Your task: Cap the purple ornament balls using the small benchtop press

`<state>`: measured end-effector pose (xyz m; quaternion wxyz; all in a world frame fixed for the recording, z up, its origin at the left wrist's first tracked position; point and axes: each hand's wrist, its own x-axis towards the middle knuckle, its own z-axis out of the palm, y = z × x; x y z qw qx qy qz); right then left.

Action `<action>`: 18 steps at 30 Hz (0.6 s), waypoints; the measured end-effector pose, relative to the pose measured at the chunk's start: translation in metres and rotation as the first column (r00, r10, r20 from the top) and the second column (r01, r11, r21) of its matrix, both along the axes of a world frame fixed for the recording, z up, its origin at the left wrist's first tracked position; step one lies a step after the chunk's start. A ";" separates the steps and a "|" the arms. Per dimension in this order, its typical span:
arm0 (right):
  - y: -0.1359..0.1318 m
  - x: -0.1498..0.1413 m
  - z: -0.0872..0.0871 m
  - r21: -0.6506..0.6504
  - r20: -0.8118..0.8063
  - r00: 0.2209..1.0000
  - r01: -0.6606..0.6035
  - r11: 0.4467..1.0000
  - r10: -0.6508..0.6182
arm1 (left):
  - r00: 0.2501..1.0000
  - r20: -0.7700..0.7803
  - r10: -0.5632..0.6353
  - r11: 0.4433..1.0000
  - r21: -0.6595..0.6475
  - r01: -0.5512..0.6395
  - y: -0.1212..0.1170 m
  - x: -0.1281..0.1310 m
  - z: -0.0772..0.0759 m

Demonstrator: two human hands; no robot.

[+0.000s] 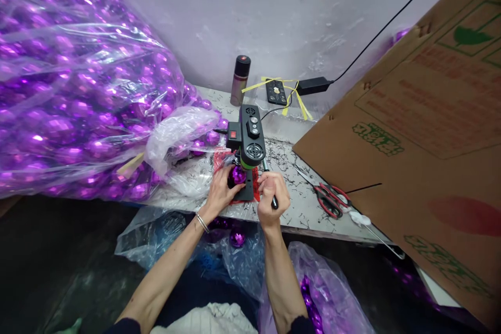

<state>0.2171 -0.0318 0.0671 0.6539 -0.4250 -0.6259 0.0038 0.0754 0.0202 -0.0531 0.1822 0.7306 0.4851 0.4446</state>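
My left hand [219,191] is closed around a shiny purple mirror-faceted ball [238,175], holding it beneath the head of a small black bench machine [252,135]. The machine has a red switch, round vents and a dark base plate over a red sheet. On its right side my right hand [273,195] is wrapped round a lever handle [275,202] with a black grip. The exact contact between ball and machine is partly hidden by the machine's head.
A large clear bag [78,88] of purple balls fills the left. A cardboard box [422,130] leans in from the right. Red-handled scissors [331,199] lie beside it. Behind stand a dark bottle [240,81] and a power adapter [313,85]. Black scraps litter the worktop.
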 end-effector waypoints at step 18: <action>-0.003 0.000 -0.006 -0.042 -0.043 0.999 0.011 0.999 -0.013 | 0.990 0.083 -0.111 0.984 -0.130 0.121 0.003 0.001 -0.001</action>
